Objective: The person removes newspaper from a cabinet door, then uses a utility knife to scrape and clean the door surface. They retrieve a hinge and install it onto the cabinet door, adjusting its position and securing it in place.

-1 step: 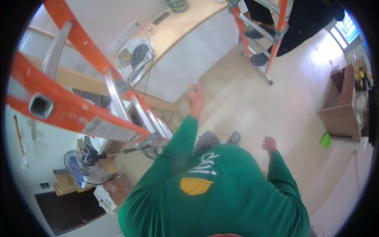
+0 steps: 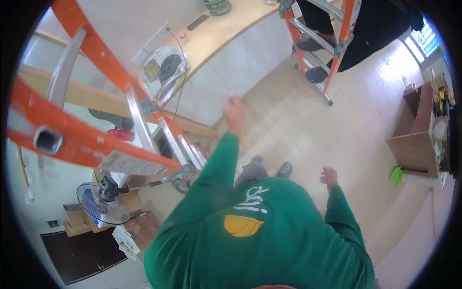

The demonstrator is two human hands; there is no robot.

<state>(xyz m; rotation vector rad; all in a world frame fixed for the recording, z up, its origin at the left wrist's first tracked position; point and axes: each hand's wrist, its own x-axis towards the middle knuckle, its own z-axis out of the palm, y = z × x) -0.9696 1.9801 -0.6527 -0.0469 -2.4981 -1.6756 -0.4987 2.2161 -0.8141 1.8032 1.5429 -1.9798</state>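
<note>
My left hand (image 2: 234, 113) is raised in front of me, beside the orange stepladder (image 2: 82, 149), with its fingers closed around something small and blurred that I cannot make out. The ladder's metal steps (image 2: 137, 115) lie to its left, and the wooden counter (image 2: 231, 29) is beyond it. My right hand (image 2: 329, 176) hangs low at my right side over the floor, fingers apart and holding nothing. Both forearms are in green sleeves.
A second orange ladder (image 2: 328, 84) stands ahead, with a person in dark clothes (image 2: 375, 29) on or beside it. A pedestal fan (image 2: 103, 202) is at left. A wooden cabinet (image 2: 414, 149) and green dustpan (image 2: 395, 176) are at right. Papers (image 2: 151, 82) lie on the counter.
My left hand has moved slightly left. More of my other shoe shows beside it, and a red object shows behind the left ladder. My right hand is almost unchanged.
</note>
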